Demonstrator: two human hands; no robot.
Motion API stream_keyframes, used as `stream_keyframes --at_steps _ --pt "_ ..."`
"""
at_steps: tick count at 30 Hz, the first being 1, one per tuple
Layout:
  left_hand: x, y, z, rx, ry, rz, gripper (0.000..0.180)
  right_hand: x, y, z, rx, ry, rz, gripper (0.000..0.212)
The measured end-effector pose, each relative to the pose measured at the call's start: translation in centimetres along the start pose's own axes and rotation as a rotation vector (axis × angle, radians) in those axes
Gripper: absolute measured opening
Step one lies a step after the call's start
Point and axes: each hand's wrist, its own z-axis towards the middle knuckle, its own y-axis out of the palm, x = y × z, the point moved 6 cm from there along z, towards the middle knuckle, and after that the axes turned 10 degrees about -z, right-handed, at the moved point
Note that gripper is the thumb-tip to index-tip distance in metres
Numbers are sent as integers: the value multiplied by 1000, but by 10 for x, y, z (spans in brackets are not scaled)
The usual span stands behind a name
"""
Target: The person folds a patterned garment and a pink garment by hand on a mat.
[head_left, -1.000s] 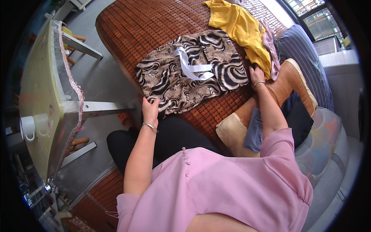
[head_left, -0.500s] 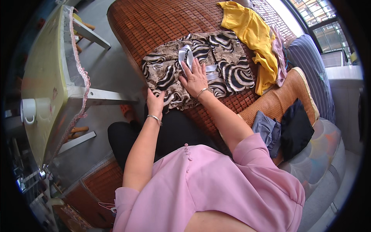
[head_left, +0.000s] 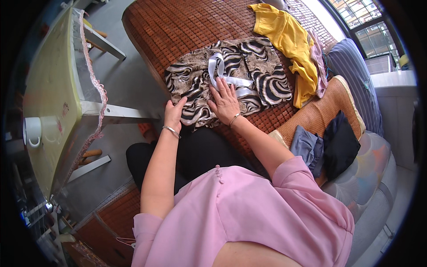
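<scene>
A garment [head_left: 195, 75] in brown, black and cream swirls lies folded flat on the brown tile mat. White ribbon [head_left: 213, 64] is looped and trailing across its middle. My right hand [head_left: 226, 104] rests palm down on the cloth, fingers stretched out and the tips at the ribbon. At the garment's near left edge, my left hand [head_left: 174, 115] grips the cloth between thumb and fingers; part of the fingers is hidden. Each wrist wears a silver bracelet.
A yellow shirt [head_left: 284, 35] and a pink cloth lie right of the garment. Grey [head_left: 304, 144] and black folded clothes [head_left: 341, 144] lie on a woven orange-brown mat [head_left: 322, 113]. To the left stands a yellowish table [head_left: 53, 102] with a white mug [head_left: 32, 132]. A striped cushion [head_left: 356, 80] leans far right.
My right hand has slid slightly down toward me, uncovering more of the ribbon. My left hand has shifted a little left along the garment's edge.
</scene>
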Motion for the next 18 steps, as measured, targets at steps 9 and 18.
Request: stream_keyframes --at_steps 9,18 --pt "31 24 -13 -78 214 30 62 -6 -17 7 18 167 212 55" --pt "20 14 -17 -85 98 140 72 4 -3 6 9 73 175 54"
